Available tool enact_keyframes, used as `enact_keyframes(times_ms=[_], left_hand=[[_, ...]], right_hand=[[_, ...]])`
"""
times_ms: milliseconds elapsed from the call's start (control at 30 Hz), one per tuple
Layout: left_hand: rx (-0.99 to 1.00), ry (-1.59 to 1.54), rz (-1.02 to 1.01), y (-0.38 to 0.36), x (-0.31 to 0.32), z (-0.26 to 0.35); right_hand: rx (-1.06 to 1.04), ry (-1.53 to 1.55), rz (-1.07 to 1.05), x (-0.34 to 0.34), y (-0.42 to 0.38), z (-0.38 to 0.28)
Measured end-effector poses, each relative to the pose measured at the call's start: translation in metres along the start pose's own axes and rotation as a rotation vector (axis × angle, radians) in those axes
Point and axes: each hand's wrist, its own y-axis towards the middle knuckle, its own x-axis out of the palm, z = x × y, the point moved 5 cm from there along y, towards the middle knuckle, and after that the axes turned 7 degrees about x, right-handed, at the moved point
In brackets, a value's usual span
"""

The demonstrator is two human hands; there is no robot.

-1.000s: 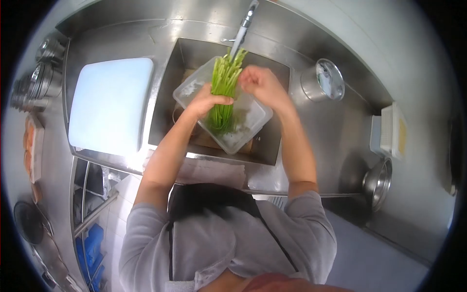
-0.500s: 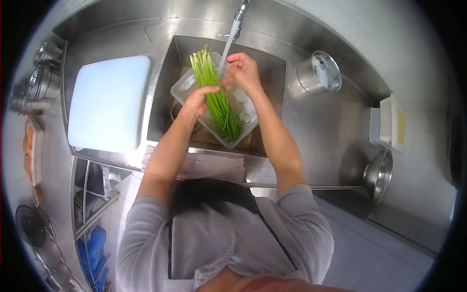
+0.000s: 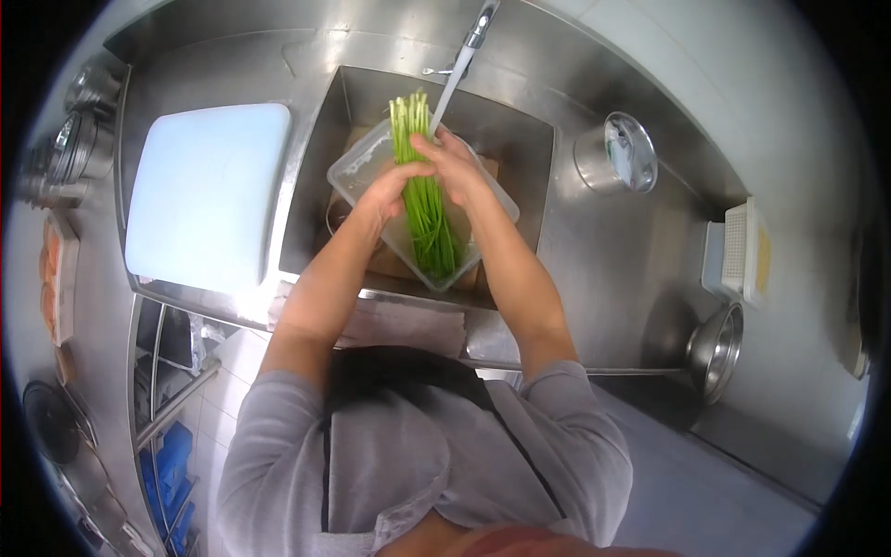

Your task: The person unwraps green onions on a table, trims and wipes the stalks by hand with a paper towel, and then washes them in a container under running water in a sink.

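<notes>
A bunch of long green chives (image 3: 431,227) with pale cut ends leans over a clear plastic container (image 3: 351,174) in the steel sink (image 3: 520,125). My left hand (image 3: 388,188) is wrapped round the middle of the bunch from the left. From the right, my right hand (image 3: 453,167) closes on the stalks just above it, with some fingers hidden behind the bunch. The pale ends point up and away from me, beside a stream of water (image 3: 448,96) from the faucet (image 3: 478,35). The leafy ends hang down into the container.
A white cutting board (image 3: 209,195) lies left of the sink. A steel pot (image 3: 615,153) stands on the right counter, with a steel bowl (image 3: 715,353) and white baskets (image 3: 738,251) farther right. Stacked metal containers (image 3: 82,148) line the far left.
My right hand has come down from beside the water stream and closed on the chives. The bunch has turned more upright and shifted slightly right.
</notes>
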Motion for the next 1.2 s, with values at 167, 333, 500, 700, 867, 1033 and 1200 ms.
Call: enact_keyframes(times_ms=[167, 333, 500, 700, 867, 1033, 1200], left_hand=[[-0.035, -0.046, 0.045, -0.008, 0.018, 0.013], [0.207, -0.017, 0.183, 0.0, 0.013, 0.012], [0.236, 0.102, 0.153, -0.008, 0.007, 0.016], [0.182, -0.12, 0.255, -0.01, -0.024, 0.012], [0.224, -0.014, 0.253, -0.016, -0.019, 0.017], [0.219, 0.015, 0.277, -0.011, -0.015, 0.012], [0.162, -0.093, 0.221, -0.013, -0.003, 0.017]], right_hand=[[-0.073, 0.244, -0.154, -0.02, 0.03, 0.029], [-0.262, 0.183, -0.061, -0.009, 0.024, 0.028], [-0.27, 0.272, 0.007, -0.009, 0.02, 0.038], [-0.341, 0.106, 0.036, 0.007, 0.027, 0.05], [-0.316, 0.125, 0.114, 0.001, 0.029, 0.064], [-0.36, 0.156, 0.138, 0.002, 0.012, 0.059], [-0.268, 0.272, 0.054, -0.015, 0.017, 0.055]])
